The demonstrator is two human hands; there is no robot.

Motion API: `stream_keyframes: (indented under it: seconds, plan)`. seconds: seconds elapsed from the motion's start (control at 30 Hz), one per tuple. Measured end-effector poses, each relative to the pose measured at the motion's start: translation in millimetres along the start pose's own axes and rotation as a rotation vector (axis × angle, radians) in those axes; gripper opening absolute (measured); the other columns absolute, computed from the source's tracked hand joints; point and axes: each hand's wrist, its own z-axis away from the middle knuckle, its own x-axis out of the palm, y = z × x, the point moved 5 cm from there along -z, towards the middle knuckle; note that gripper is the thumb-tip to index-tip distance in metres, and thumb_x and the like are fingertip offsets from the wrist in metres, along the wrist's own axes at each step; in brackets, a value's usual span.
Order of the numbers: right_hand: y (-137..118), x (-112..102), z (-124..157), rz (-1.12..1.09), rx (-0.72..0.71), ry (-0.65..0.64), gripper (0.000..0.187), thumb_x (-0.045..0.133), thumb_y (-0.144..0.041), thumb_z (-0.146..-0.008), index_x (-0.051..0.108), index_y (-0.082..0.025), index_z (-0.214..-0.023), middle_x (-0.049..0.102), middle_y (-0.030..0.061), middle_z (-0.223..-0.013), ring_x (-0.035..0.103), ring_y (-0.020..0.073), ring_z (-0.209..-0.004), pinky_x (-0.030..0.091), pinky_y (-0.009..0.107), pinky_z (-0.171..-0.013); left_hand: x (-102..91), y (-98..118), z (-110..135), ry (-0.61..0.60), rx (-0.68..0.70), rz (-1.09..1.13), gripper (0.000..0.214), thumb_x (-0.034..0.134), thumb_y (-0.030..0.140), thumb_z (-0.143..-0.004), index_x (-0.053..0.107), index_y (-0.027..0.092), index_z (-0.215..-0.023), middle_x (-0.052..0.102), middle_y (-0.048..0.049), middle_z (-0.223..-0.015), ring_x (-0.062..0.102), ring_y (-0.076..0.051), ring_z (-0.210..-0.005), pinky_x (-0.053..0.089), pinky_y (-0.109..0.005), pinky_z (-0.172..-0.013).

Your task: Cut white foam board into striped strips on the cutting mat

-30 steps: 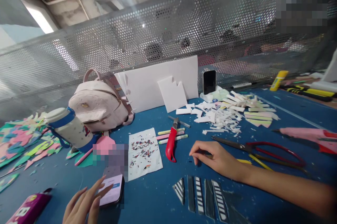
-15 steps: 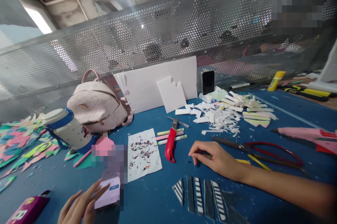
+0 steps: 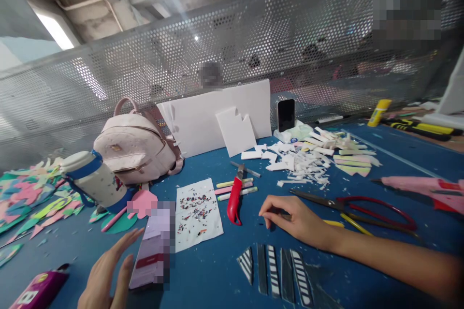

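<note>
My left hand (image 3: 107, 270) is open beside the left edge of a smartphone (image 3: 148, 253) lying face up with a lit, partly blurred-out screen. My right hand (image 3: 293, 219) rests on the blue table, its fingers curled into a pinch; what they hold, if anything, I cannot make out. In front of that hand lie dark strips, some with white stripes (image 3: 273, 270). Left of it are a red-handled folding knife (image 3: 235, 198) with its blade out and several highlighter pens (image 3: 237, 190). A white sheet (image 3: 199, 212) carries small dark and coloured scraps.
Red-handled scissors (image 3: 377, 212) and a pink glue gun (image 3: 420, 185) lie on the right. White scraps (image 3: 300, 159) are heaped beyond, near an upright phone (image 3: 286, 114). A backpack (image 3: 134, 147), a bottle (image 3: 96, 181), coloured cut-outs (image 3: 29, 198) and a purple object (image 3: 39, 287) occupy the left.
My left hand has drawn back from over the phone's screen to its left side. The screen now shows different content, with a red bar. My right hand has stayed put.
</note>
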Motion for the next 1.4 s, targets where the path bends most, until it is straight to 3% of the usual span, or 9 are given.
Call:
stream_keyframes:
  seconds: [0.2,0.37,0.5,0.67,0.8,0.93,1.4]
  plan:
    - [-2.3,-0.2,-0.8,0.015,-0.017,0.009,0.019,0.053,-0.030,-0.099,0.063,-0.019,-0.087,0.069,0.0017,-0.075,0.065,0.0126,-0.066,0.046,0.024,-0.059,-8.1,23.6,-53.1,0.028,0.076,0.026,0.040,0.035,0.048,-0.099,0.056,0.031,-0.128,0.060,-0.0021,-0.136,0.054,-0.027,-0.127,0.039,-0.043,-0.106]
    - [-3.3,-0.7,-0.6,0.018,-0.023,0.007,0.019,0.053,-0.030,-0.098,0.063,-0.019,-0.087,0.069,0.0018,-0.076,0.064,0.0120,-0.065,0.047,0.024,-0.061,5.0,43.6,-84.7,0.068,0.164,0.055,0.038,0.035,0.043,-0.101,0.054,0.027,-0.130,0.069,-0.0040,-0.122,0.058,-0.027,-0.119,0.042,-0.042,-0.101]
    - [-3.3,-0.3,0.0,0.018,-0.024,-0.006,0.019,0.052,-0.029,-0.098,0.063,-0.019,-0.087,0.069,0.0016,-0.075,0.064,0.0115,-0.064,0.045,0.023,-0.057,22.9,45.9,-80.8,0.076,0.273,0.049,0.031,0.041,0.036,-0.101,0.054,0.025,-0.127,0.071,-0.0063,-0.114,0.060,-0.027,-0.113,0.044,-0.040,-0.095]
    - [-3.9,0.8,-1.1,0.026,-0.038,-0.011,0.019,0.052,-0.029,-0.099,0.063,-0.019,-0.087,0.069,0.0012,-0.075,0.063,0.0106,-0.062,0.042,0.022,-0.055,51.3,68.0,-64.9,-0.180,0.583,-0.074,0.018,0.052,0.023,-0.097,0.063,0.028,-0.109,0.072,-0.0016,-0.106,0.064,-0.023,-0.097,0.041,-0.038,-0.091]
    - [-5.0,-0.1,-1.5,0.040,-0.042,0.004,0.019,0.052,-0.029,-0.098,0.063,-0.019,-0.087,0.069,0.0013,-0.075,0.062,0.0106,-0.061,0.041,0.022,-0.053,70.4,82.6,-69.8,-0.363,0.535,-0.122,0.018,0.053,0.018,-0.095,0.066,0.026,-0.103,0.073,-0.0014,-0.103,0.065,-0.023,-0.094,0.043,-0.039,-0.088]
    - [-6.9,-0.8,-0.8,0.038,-0.049,0.001,0.019,0.052,-0.028,-0.098,0.063,-0.019,-0.087,0.069,0.0017,-0.075,0.062,0.0107,-0.061,0.041,0.022,-0.053,81.0,94.5,-78.4,-0.437,0.496,-0.207,0.020,0.051,0.012,-0.092,0.068,0.024,-0.092,0.074,-0.0014,-0.094,0.067,-0.023,-0.087,0.044,-0.040,-0.084]
    - [-6.4,-0.2,-0.1,0.027,-0.068,-0.007,0.019,0.051,-0.028,-0.099,0.063,-0.019,-0.087,0.069,0.0016,-0.074,0.061,0.0109,-0.060,0.040,0.022,-0.053,86.0,102.3,-83.8,-0.388,0.501,-0.312,0.025,0.047,0.012,-0.086,0.069,0.021,-0.080,0.073,-0.0050,-0.084,0.068,-0.025,-0.080,0.044,-0.039,-0.079]
